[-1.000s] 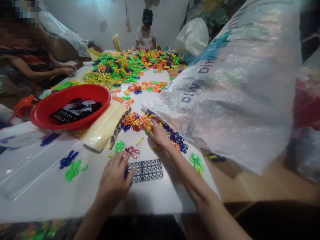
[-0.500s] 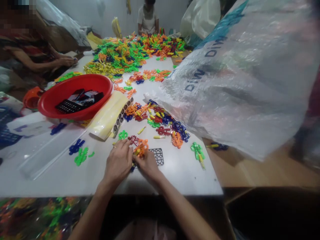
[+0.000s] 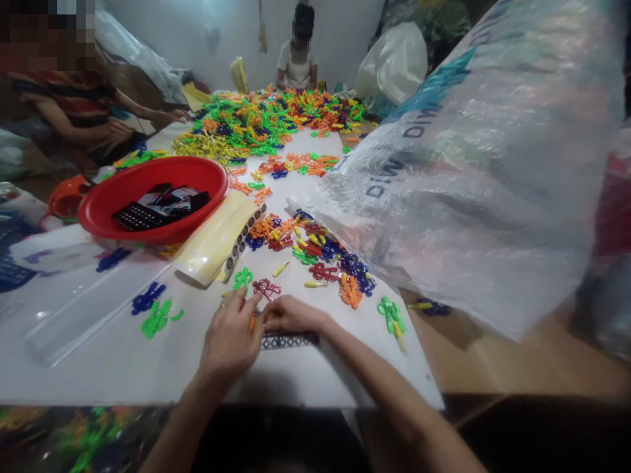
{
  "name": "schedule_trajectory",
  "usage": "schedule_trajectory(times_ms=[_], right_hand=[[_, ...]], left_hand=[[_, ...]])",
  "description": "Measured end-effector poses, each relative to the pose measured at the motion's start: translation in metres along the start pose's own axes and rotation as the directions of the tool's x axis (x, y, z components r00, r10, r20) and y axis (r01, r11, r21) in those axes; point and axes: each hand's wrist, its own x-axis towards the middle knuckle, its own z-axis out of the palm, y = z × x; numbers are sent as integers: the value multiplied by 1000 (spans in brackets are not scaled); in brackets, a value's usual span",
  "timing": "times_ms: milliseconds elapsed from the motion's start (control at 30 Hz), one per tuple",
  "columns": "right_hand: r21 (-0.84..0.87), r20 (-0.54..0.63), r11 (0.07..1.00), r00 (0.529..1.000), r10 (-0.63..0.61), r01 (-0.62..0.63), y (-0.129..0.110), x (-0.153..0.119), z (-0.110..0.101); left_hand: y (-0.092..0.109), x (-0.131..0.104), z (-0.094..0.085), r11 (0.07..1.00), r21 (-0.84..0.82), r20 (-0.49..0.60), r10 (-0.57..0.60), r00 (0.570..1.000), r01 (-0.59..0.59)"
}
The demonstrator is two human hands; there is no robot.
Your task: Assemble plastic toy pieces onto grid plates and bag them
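Observation:
My left hand [image 3: 231, 332] rests low over the table with its fingers bent. A bit of an orange plastic piece [image 3: 253, 322] shows at its thumb side, mostly covered by the fingers. Against it is my right hand [image 3: 290, 315], its fingers curled in; what they hold is hidden. Under the right wrist lies a flat black sheet of rings [image 3: 288, 341], partly covered. A dark red looped plastic piece [image 3: 267, 289] and a green one [image 3: 242, 278] lie just beyond the hands. Small yellow tubes [image 3: 314, 284] are scattered near them.
A red basin [image 3: 217, 177] holds black cards, beside a yellowish sheet roll [image 3: 202, 256] with round black stickers. A large plastic sack [image 3: 473, 217] leans over the right side. Colourful pieces [image 3: 256, 115] are heaped at the back. One person sits far off, another at left.
My right hand has turned inward and its forearm now crosses over the black sheet. The orange piece, plainly visible before, is now mostly hidden. The view has tilted up slightly.

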Motion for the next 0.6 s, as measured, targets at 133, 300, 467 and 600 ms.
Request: schedule_trajectory(times_ms=[133,300,467,600], right_hand=[[-167,-398,932,887,236,-322,28,51,-70],[-165,-493,818,764,416,-551,37,119,-89],[-37,-553,931,784,283,-363,29,63,-69],[279,-539,958,816,209,-62,8,-12,-23]], left_hand=[[0,-10,5,997,53,-91,60,994,-55],[-4,-10,6,988,87,-134,136,982,-125],[-5,-6,8,997,44,-118,71,990,-67],[-4,3,0,1000,10,-48,-15,999,15]])
